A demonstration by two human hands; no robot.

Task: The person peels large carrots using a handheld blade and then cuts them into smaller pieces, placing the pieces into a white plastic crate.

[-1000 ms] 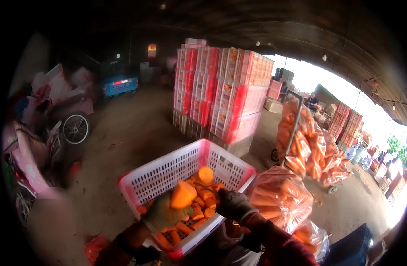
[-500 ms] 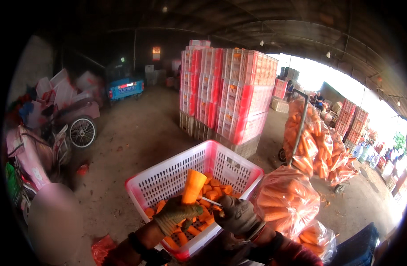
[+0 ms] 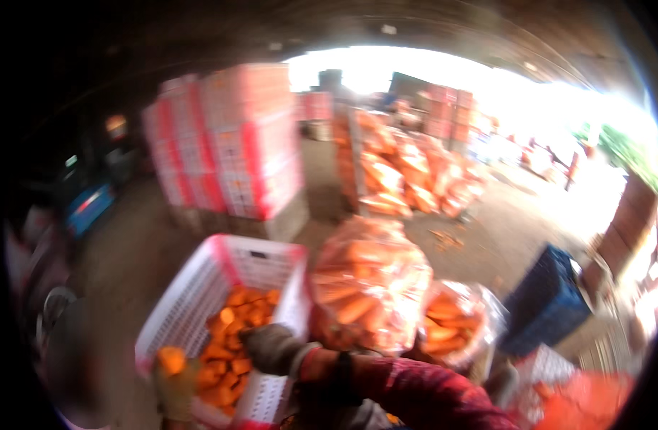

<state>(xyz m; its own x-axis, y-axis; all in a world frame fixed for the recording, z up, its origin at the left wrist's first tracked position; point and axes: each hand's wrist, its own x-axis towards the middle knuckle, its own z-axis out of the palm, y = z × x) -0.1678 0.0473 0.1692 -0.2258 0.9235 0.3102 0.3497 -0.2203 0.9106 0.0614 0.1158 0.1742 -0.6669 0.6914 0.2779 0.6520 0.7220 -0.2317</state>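
Note:
My left hand (image 3: 177,393), in a worn work glove, is closed round a thick carrot piece (image 3: 172,360) by the left side of a white and pink plastic crate (image 3: 173,309). The carrot's orange end sticks up above the fingers. Over the crate's right part is my gloved right hand (image 3: 275,349), with its fingers curled. Half a second ago it held a small knife; now blur and the glove hide the blade. Many cut carrot chunks (image 3: 221,358) lie in the crate below both hands.
A clear bag of carrots (image 3: 372,290) stands against the crate's right side, with a smaller opened bag (image 3: 447,322) beside it. Farther right is a dark blue crate (image 3: 547,301). Stacked crates (image 3: 232,143) and a cart of bagged carrots (image 3: 407,168) stand behind.
The view has swung to the right, so the crate and stacks sit farther left. My hands have moved apart; the carrot is lower, by the crate's left side. The knife no longer shows.

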